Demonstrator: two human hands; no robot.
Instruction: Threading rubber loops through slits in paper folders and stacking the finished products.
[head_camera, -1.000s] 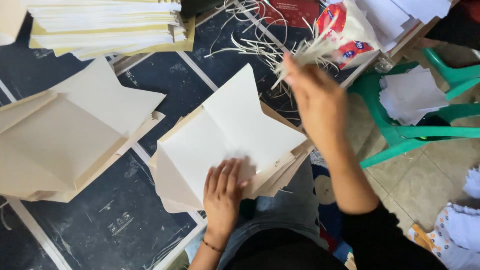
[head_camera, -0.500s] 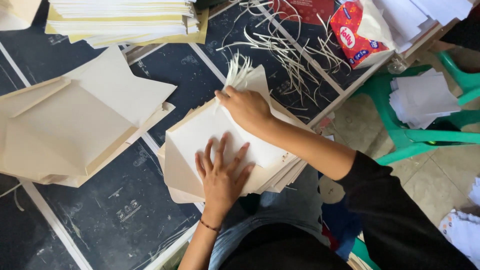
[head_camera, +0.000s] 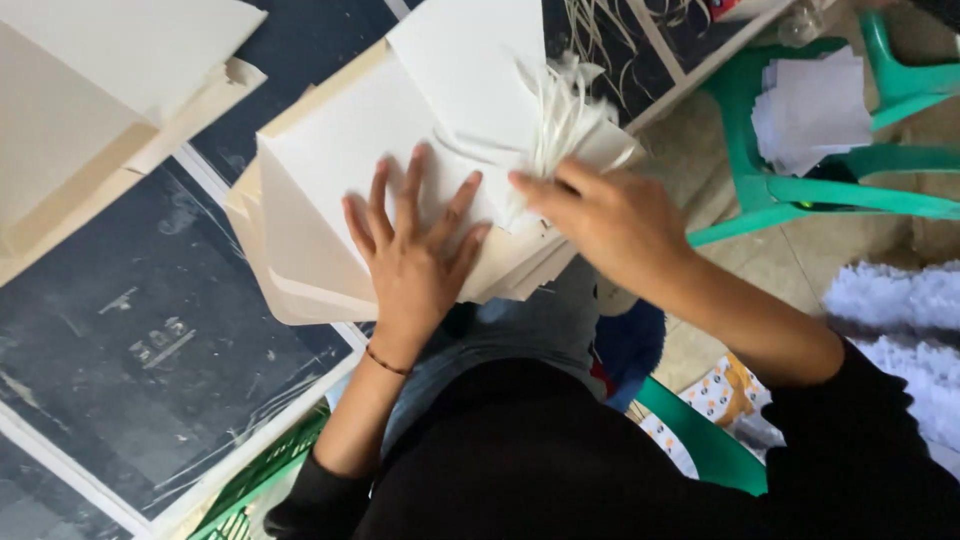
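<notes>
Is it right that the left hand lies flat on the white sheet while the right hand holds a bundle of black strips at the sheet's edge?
Not quite: the strips are white, not black, as the head view shows. The left hand does lie flat, fingers spread, on the white sheet, and the right hand holds the bundle at its edge.

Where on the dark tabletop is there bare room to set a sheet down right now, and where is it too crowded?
Bare room: the dark tabletop left of the left hand, between the cream stack it presses and the second cream stack at upper left. Crowded: around the right hand with its white strips, and the green chair holding white sheets.
</notes>
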